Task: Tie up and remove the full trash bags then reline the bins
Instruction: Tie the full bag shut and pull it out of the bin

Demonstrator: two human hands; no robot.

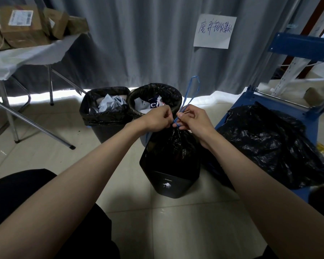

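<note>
I am looking down at a black trash bag [173, 144] sitting in the nearest black bin [171, 181] on the tiled floor [176, 221], its neck gathered tight at the top. My left hand [158, 118] is curling its fingers around the bag's neck and the blue drawstring [187, 98] on the left side of the knot, while my right hand [193, 116] is pinching the drawstring just beside it, thumb and fingers closed on the blue cord. Two long loops of the drawstring are standing up above my hands. Behind the near bin, a square bin [105, 116] and a round bin [155, 98] are standing side by side, touching, both lined with black bags and holding crumpled paper waste. To the right, a loose heap of black plastic bags [269, 143] is lying on a blue cart [295, 45]. To the far left, cardboard boxes [22, 27] are resting on a folding table [26, 57] draped with a white sheet. A handwritten paper sign [214, 30] is hanging on the grey curtain [138, 40] behind the bins.
</note>
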